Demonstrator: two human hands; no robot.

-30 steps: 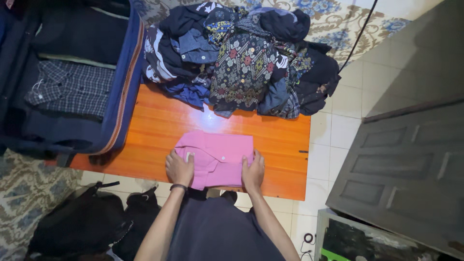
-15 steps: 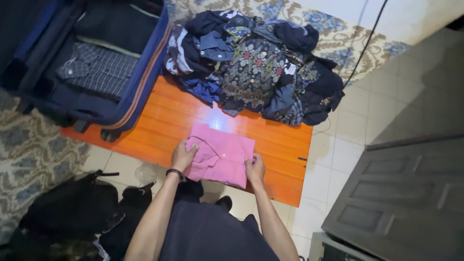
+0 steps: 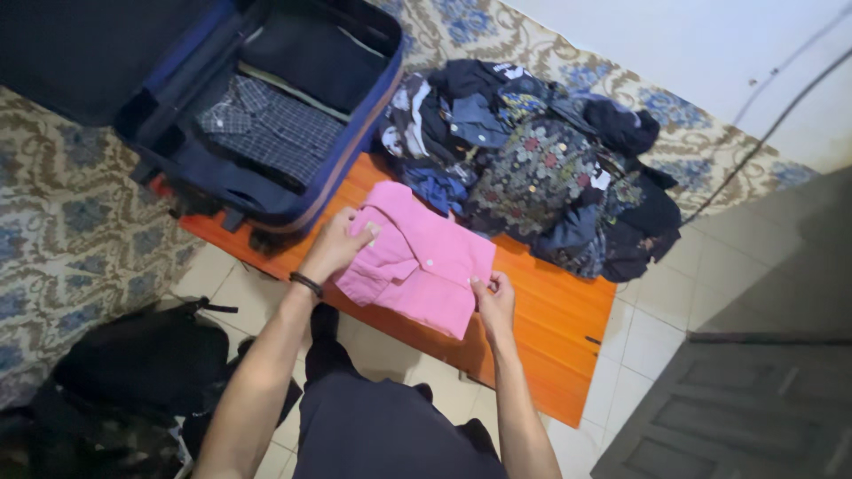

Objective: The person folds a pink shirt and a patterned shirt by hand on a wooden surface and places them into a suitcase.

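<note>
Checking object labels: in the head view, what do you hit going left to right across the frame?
Black bag on the floor → open blue suitcase → left hand → folded pink shirt → right hand → pile of dark patterned clothes → grey panelled door.

Open suitcase (image 3: 266,124), clothes pile (image 3: 541,160), table (image 3: 541,328)

Folded shirt (image 3: 417,266) on table (image 3: 541,310), suitcase (image 3: 266,115) left, clothes pile (image 3: 532,160) behind.

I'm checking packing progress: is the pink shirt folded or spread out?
Folded. The pink shirt is a compact rectangle with collar and buttons on top, held at its edges by the left hand and right hand.
</note>
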